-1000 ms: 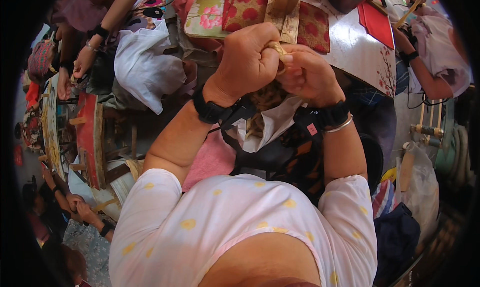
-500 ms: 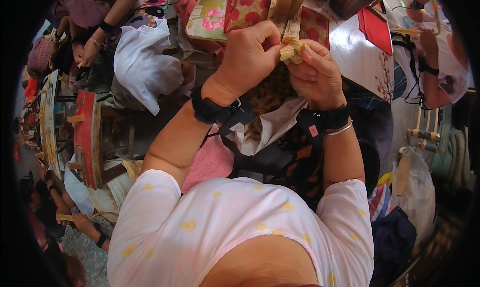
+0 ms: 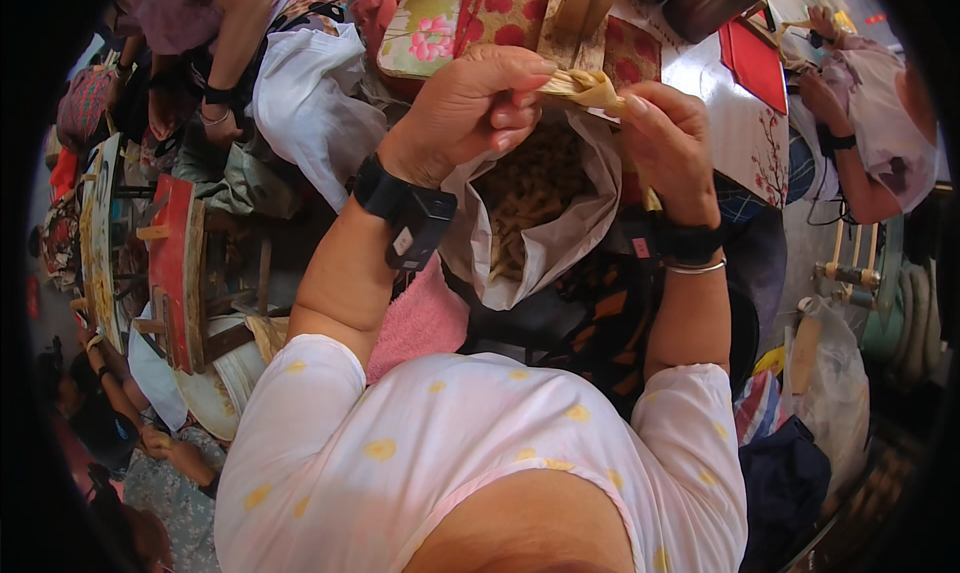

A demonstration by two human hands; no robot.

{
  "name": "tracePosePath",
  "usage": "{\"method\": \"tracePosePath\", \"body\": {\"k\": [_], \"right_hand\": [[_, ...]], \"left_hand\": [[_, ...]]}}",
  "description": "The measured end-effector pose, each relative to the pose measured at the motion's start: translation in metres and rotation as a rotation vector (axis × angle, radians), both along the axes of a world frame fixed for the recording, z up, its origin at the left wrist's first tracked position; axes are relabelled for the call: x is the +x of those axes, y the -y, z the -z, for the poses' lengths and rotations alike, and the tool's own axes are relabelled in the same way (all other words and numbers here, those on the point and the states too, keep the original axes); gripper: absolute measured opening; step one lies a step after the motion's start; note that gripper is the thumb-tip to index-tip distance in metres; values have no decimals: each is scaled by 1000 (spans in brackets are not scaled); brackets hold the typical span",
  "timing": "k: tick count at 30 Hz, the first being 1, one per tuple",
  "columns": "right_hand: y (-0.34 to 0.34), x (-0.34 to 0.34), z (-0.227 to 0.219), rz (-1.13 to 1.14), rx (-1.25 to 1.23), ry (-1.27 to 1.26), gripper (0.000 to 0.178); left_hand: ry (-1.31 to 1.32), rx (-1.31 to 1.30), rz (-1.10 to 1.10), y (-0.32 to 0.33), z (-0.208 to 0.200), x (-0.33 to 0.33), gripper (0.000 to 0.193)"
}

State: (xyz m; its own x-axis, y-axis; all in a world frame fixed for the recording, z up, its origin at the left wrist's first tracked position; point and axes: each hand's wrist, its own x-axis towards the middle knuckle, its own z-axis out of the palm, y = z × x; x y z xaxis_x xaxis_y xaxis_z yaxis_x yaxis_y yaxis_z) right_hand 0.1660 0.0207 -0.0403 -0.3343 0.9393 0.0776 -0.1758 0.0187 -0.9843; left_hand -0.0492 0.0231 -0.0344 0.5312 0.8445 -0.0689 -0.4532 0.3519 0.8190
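Observation:
A pale yellow braid of flat plant fibre (image 3: 585, 88) is stretched between my two hands, with a knotted fold near the right one. My left hand (image 3: 460, 113) pinches its left end between thumb and forefinger, the other fingers curled in. At the opposite end my right hand (image 3: 672, 143) grips the braid with thumb and fingers. A strip of the same fibre shows below the right palm. Beneath both hands hangs a white bag (image 3: 590, 218), its mouth wide, with a heap of tan braided cord (image 3: 530, 188) inside. Just beyond the braid stands a wooden upright (image 3: 580, 18).
A table (image 3: 690, 108) ahead holds patterned cloth pieces (image 3: 520, 18), a red packet (image 3: 750, 68) and a dark metal cup (image 3: 715, 3). A pink towel (image 3: 420, 318) lies by my left forearm. Red wooden stools (image 3: 175, 273) stand left; other people work on both sides.
My hands have moved apart, drawing the braid out between them. The left hand went left, the right slightly right and down. More of the bag's contents now shows.

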Motion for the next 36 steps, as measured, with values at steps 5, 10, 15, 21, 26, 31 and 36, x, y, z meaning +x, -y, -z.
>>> {"method": "tracePosePath", "body": {"k": [5,10,15,21,26,31,36], "right_hand": [[-1,12,-1,6,-16,40,17],[0,2,4,39,-31,132,16],[-1,-7,8,-40,14,250,17],[-9,6,8,65,58,315,15],[-43,-5,12,260,94,290,18],[-69,-17,27,346,89,148,20],[-73,-19,37,455,364,609,22]], "left_hand": [[-71,123,86,-7,5,-14,25],[-872,794,-234,-10,11,-7,21],[-1064,1130,-143,2,17,11,18],[-883,629,194,-18,8,-5,15],[-1052,931,-402,-43,25,11,13],[-1126,956,-643,-59,30,18,16],[-1234,1009,-651,-58,40,18,18]]}}
